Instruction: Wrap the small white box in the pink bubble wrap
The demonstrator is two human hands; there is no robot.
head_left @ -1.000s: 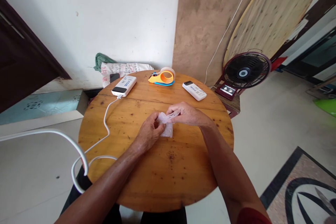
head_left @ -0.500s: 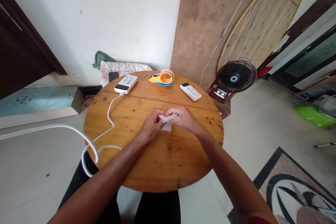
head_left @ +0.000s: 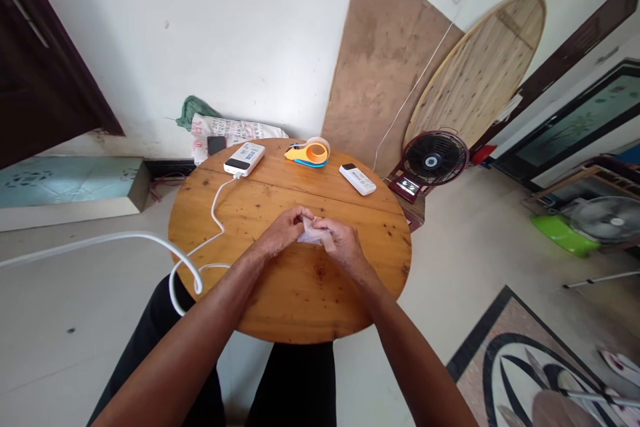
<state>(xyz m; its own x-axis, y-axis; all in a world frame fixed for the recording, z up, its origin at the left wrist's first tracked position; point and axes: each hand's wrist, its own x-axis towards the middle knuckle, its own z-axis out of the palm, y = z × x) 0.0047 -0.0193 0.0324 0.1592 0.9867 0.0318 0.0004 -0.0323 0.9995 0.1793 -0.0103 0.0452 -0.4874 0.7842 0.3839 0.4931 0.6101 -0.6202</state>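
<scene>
Film, whitish and crumpled, spans the gap between a person's left hand, pinching one edge, and right hand, grasping the other, in the head view, on the near side of the orange tape dispenser. The two sit closer together than half a second ago and the film's loose end droops lower, a shift suggesting unfinished handling; one power bank lies left of the dispenser, another power bank right, both untouched.

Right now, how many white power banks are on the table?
2: a cabled power bank toward the far left of the table, another power bank toward the far right. No others show.
</scene>
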